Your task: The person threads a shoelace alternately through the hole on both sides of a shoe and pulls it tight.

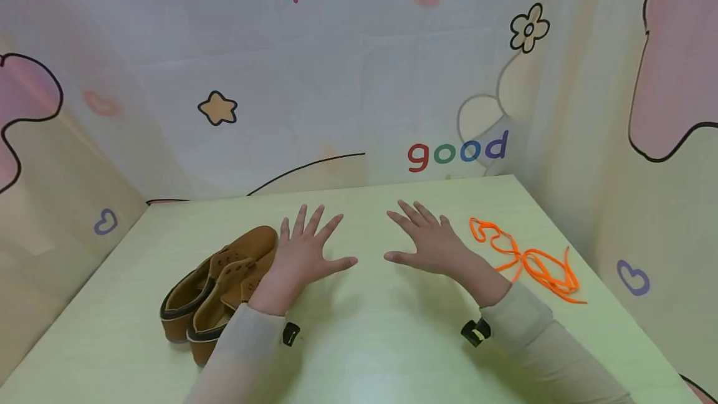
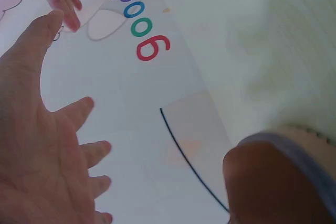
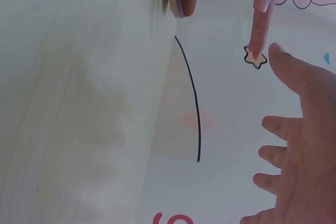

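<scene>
Both hands are held over the table with fingers spread and nothing in them. My left hand (image 1: 300,257) is beside a pair of brown shoes (image 1: 193,288), overlapping the nearer one in the head view. The shoes lie side by side, dark-trimmed at the collar, with eyelets that show no laces. In the left wrist view a brown shoe toe (image 2: 273,182) appears at lower right. My right hand (image 1: 434,245) hovers right of centre, left of a bundle of orange shoelaces (image 1: 538,267). The laces lie loosely looped on the table, partly behind the right forearm.
The pale table (image 1: 370,354) runs back to a printed curtain (image 1: 336,80) with a star, a flower and the word "good". More curtain hangs along the left and right sides. A small black device (image 1: 475,332) sits at the right wrist, another (image 1: 290,334) at the left.
</scene>
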The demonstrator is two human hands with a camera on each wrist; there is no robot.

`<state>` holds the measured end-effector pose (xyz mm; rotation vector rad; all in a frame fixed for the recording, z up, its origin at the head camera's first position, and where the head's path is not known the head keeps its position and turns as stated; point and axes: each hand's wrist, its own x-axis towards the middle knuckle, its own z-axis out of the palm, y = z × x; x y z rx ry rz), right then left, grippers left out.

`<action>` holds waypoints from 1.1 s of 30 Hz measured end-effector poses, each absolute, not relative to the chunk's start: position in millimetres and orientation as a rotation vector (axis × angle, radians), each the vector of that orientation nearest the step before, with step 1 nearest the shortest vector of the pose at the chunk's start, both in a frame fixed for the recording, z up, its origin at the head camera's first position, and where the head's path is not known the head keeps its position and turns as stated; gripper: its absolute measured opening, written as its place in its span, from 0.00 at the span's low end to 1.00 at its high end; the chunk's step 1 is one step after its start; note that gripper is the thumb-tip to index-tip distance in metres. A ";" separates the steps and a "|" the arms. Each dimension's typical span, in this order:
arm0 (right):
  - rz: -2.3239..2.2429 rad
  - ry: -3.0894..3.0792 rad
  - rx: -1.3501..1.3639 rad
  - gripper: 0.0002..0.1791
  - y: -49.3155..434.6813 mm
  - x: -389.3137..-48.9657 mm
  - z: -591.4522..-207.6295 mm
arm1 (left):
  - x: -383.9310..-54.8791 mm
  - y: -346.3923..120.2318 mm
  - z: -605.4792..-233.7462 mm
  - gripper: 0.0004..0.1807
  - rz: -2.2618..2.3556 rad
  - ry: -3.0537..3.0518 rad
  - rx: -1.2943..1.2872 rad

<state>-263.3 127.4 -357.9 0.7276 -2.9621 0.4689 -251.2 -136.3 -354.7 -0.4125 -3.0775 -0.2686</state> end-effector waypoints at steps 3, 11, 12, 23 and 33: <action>0.476 -2.861 0.806 0.42 117.3 -259.2 -358.7 | -239.5 -150.2 -350.2 0.50 -0.243 -3.093 -0.375; 0.583 -2.677 0.934 0.36 86.7 -248.9 -353.5 | -204.8 -188.1 -340.9 0.51 -0.206 -3.051 -0.311; 0.586 -2.673 0.944 0.36 83.0 -248.4 -352.8 | -201.1 -191.3 -340.1 0.51 -0.204 -3.042 -0.306; 0.543 -2.654 1.087 0.25 48.4 -239.2 -358.0 | -169.3 -226.4 -349.4 0.48 -0.272 -3.052 -0.204; 0.569 -2.710 1.148 0.20 26.8 -233.3 -368.4 | -171.9 -238.2 -361.8 0.42 -0.521 -3.176 0.017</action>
